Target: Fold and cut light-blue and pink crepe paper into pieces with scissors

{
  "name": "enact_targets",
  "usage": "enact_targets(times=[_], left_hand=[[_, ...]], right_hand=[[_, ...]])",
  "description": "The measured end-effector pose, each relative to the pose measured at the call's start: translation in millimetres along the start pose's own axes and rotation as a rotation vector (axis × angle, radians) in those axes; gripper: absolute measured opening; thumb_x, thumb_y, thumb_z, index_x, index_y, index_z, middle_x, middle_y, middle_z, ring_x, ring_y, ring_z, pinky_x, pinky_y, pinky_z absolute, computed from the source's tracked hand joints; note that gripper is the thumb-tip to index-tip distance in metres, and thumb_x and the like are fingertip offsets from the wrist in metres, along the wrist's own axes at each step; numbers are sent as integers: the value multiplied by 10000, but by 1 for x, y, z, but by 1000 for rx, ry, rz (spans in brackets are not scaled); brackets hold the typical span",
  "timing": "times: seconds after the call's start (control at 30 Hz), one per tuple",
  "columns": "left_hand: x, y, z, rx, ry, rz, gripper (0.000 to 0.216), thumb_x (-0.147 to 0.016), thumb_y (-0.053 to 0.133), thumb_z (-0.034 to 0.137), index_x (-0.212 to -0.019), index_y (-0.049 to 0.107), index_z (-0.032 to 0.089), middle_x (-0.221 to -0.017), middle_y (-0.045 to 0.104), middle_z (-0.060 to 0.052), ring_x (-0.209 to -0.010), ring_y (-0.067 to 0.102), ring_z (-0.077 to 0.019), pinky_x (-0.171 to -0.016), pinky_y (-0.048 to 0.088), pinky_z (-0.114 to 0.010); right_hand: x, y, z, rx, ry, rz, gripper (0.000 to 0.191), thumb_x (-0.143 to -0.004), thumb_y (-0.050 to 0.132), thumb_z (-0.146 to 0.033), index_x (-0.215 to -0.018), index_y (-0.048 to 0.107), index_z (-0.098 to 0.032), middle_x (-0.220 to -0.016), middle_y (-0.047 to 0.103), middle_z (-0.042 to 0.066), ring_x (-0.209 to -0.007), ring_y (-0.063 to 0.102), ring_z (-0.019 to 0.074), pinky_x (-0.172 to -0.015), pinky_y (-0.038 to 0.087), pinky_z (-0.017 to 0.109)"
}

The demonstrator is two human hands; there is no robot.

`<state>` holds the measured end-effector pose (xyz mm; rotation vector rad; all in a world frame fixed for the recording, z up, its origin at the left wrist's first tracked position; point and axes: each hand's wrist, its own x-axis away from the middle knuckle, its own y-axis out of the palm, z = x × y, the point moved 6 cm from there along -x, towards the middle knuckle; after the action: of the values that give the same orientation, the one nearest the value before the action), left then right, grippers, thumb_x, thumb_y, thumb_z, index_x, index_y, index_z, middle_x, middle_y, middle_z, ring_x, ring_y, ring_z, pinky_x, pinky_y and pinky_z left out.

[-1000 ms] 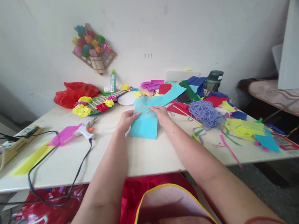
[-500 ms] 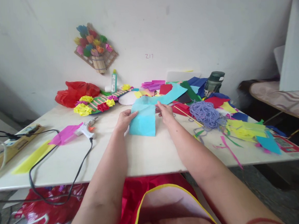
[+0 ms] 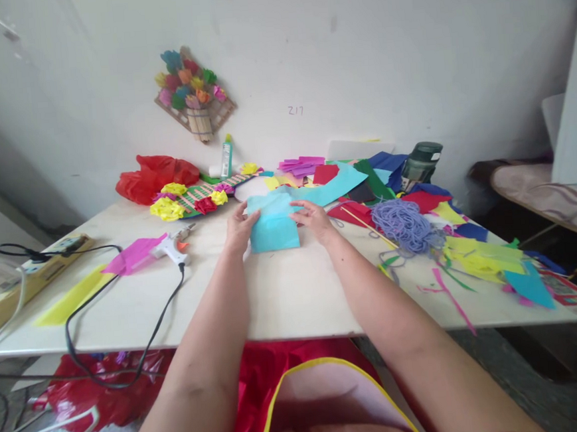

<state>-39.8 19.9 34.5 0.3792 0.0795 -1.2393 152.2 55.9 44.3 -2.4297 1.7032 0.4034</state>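
A light blue sheet of crepe paper (image 3: 274,232) lies in front of me, doubled over at its far end. My left hand (image 3: 240,229) holds its left edge, the thumb on top. At the right edge is my right hand (image 3: 315,219), its thumb and forefinger on the paper; the other fingers are partly hidden. Behind the sheet, a longer light blue paper piece (image 3: 338,183) stretches to the right. A tangle of lilac yarn (image 3: 403,223) sits right of my right hand, with a thin stick (image 3: 368,227) beside it.
On the left are a hot glue gun (image 3: 173,249) with a black cord, pink paper (image 3: 136,256), yellow paper (image 3: 70,298) and a power strip (image 3: 44,278). A flower-decorated craft (image 3: 200,199) and red plastic bag (image 3: 155,176) lie behind. A dark jar (image 3: 421,164) stands back right.
The light blue sheet's near edge has moved away from me. My right hand's fingers now reach further over its right edge. The whole view has shifted slightly.
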Motion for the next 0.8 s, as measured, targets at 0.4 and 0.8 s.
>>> enact_targets(times=[0.4,0.8], left_hand=[[10,10,16,-63,78,-80,793,-590,714,334,-1312,414,203,-426,329,121,-380,283,-36,-416,285,-179],[4,10,11,-113,108,-68,430,-567,723,421,-885,688,134,-645,619,-6,-580,523,-99,-566,412,-220]], right_hand=[[-2,3,4,14,27,84,263,-522,717,-143,-782,681,-161,-629,620,-23,-683,558,101,-682,445,234],[-9,1,13,94,-16,87,156,-531,684,-131,-685,676,-153,-557,598,-45,-553,516,92,-619,420,244]])
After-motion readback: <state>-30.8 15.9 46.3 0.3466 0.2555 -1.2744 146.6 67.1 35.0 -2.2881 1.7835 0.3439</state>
